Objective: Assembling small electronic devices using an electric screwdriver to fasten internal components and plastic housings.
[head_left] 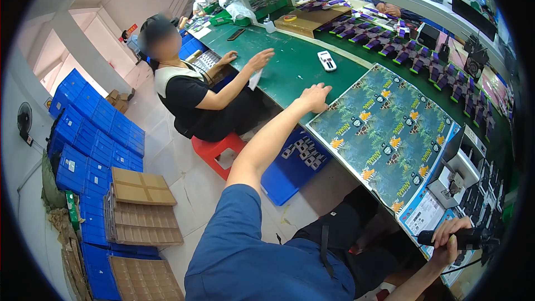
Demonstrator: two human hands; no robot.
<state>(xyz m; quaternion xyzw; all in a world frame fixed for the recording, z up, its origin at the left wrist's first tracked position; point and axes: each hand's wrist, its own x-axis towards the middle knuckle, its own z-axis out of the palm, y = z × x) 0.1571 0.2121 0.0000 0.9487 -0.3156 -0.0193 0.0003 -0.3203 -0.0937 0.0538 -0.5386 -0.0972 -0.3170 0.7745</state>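
Observation:
A white toy car with dark windows stands on the green tabletop. My left arm is stretched far out, and my left hand is just short of the car, beside the corner of a jungle-patterned mat. Its fingers are partly extended and I see nothing in them. Low on the right, my right hand is wrapped around a black electric screwdriver with a cable. Next to it a grey metal fixture stands by the mat, with several small dark parts around it.
At my left a co-worker sits on a red stool, holding a white piece. A blue bin of small white parts is below the table. Rows of purple-green toy parts line the far side under a shelf. Blue crates and cardboard stand left.

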